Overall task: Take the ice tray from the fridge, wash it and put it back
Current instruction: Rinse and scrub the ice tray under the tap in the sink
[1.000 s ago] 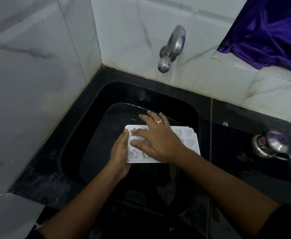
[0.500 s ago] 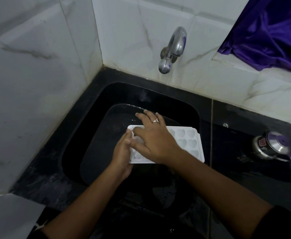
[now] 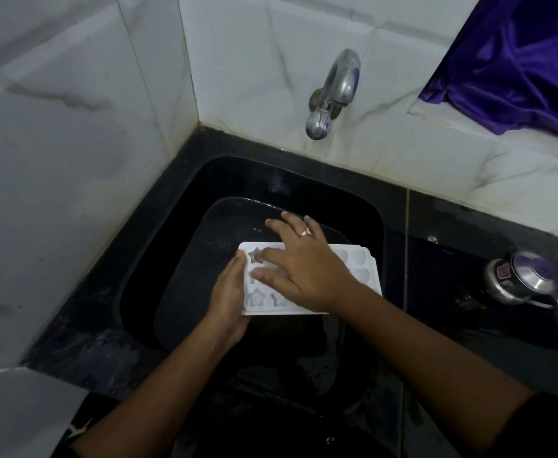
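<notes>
Holding the ice tray (image 3: 358, 271) level over the black sink (image 3: 178, 246), the left hand (image 3: 228, 297) grips its short end, thumb on the rim and fingers hidden beneath; the right hand (image 3: 304, 269) lies across the moulds with fingers straight and spread, though whether it rubs or merely presses I cannot tell. The tray looks like thin, light plastic, probably wet, slippery and apt to twist; the flat rim at either short end seems the safest hold; the tap (image 3: 333, 94), beyond the right hand, shows no stream.

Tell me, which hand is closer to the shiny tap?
Right. The right hand lies on the ice tray, below the tap; the left hand holds the tray's left end, farther away.
</notes>
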The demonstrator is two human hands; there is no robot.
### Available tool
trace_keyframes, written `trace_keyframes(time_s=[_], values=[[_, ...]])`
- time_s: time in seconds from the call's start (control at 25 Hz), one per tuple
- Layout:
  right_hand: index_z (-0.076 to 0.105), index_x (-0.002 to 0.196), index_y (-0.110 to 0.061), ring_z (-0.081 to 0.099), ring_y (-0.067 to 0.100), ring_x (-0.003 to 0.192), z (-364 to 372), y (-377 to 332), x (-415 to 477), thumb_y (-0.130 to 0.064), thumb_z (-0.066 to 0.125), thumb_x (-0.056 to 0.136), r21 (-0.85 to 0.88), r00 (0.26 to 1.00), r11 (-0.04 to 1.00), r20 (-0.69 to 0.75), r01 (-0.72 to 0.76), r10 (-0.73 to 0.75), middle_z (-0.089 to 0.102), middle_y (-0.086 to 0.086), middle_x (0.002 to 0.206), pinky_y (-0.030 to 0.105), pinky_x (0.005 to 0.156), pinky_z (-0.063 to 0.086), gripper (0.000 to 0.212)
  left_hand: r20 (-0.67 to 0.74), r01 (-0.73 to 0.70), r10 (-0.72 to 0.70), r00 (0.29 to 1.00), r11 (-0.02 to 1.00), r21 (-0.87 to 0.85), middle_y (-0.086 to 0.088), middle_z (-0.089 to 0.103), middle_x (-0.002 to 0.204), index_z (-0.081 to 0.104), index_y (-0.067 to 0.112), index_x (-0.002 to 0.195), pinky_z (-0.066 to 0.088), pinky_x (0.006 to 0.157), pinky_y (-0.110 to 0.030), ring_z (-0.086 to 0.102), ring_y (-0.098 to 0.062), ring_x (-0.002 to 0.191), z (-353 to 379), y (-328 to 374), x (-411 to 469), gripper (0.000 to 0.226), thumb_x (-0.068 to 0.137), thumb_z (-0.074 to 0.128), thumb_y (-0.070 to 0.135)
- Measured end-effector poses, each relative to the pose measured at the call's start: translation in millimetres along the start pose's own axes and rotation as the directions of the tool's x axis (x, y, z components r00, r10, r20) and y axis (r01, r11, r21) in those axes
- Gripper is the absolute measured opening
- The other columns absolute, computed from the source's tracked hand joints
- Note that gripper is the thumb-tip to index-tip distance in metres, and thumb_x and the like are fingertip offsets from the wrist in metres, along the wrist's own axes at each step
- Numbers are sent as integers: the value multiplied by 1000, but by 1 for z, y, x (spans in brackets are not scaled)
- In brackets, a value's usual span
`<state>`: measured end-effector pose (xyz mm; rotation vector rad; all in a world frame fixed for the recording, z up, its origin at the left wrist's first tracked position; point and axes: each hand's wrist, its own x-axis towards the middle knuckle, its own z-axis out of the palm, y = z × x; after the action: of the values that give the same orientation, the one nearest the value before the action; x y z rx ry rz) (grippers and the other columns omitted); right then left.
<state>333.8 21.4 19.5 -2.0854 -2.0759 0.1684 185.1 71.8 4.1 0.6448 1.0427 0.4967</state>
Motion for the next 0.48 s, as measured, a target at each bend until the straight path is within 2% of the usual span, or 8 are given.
trace_keyframes(time_s=[0.08, 0.16, 0.24, 0.32, 0.4, 0.48], values=[[78, 110, -28, 29, 33, 153, 0, -7, 6, -67, 28, 102, 39, 998, 998, -38, -49, 51, 46, 12, 158, 59, 125, 17, 63, -16, -19, 20, 1000, 999, 46, -11, 82, 107, 72, 13, 123, 64, 64, -31, 81, -21, 88, 2, -1, 0, 44, 110, 46, 47], [76, 117, -23, 29, 32, 153, 6, -17, 7, -67, 29, 102, 50, 998, 997, -25, -56, 57, 46, 12, 159, 58, 124, 18, 66, -13, -30, 30, 999, 999, 42, -13, 80, 112, 72, 14, 126, 65, 73, -36, 80, -26, 98, 2, 0, 1, 46, 110, 46, 49], [71, 130, -25, 27, 32, 154, 8, -16, 2, -70, 26, 102, 17, 999, 999, 14, -29, 29, 43, 11, 161, 59, 125, 17, 70, -15, -22, 22, 1000, 1000, 16, -15, 80, 113, 72, 13, 127, 66, 75, -37, 79, -31, 102, -2, 2, 1, 48, 109, 46, 50], [74, 125, -31, 27, 33, 154, 1, -10, 1, -70, 26, 102, 10, 999, 999, -6, -33, 33, 44, 11, 160, 60, 125, 15, 66, -5, -23, 23, 1000, 999, 33, -15, 80, 113, 72, 11, 127, 67, 75, -35, 78, -31, 103, -4, 3, 0, 48, 110, 46, 48], [78, 111, -27, 29, 32, 153, 0, -17, 6, -67, 28, 102, 25, 995, 996, -47, -84, 85, 46, 12, 159, 58, 125, 16, 65, 12, -23, 22, 1000, 997, 75, -15, 79, 115, 71, 12, 127, 66, 81, -40, 78, -30, 105, -4, 2, -1, 48, 110, 45, 49], [76, 118, -22, 29, 31, 154, 6, -30, 6, -68, 28, 102, 29, 995, 995, -30, -97, 97, 45, 12, 159, 58, 125, 18, 68, 23, -20, 18, 1000, 997, 73, -15, 79, 116, 72, 14, 126, 62, 89, -46, 78, -31, 105, -5, 5, -3, 49, 110, 43, 50]])
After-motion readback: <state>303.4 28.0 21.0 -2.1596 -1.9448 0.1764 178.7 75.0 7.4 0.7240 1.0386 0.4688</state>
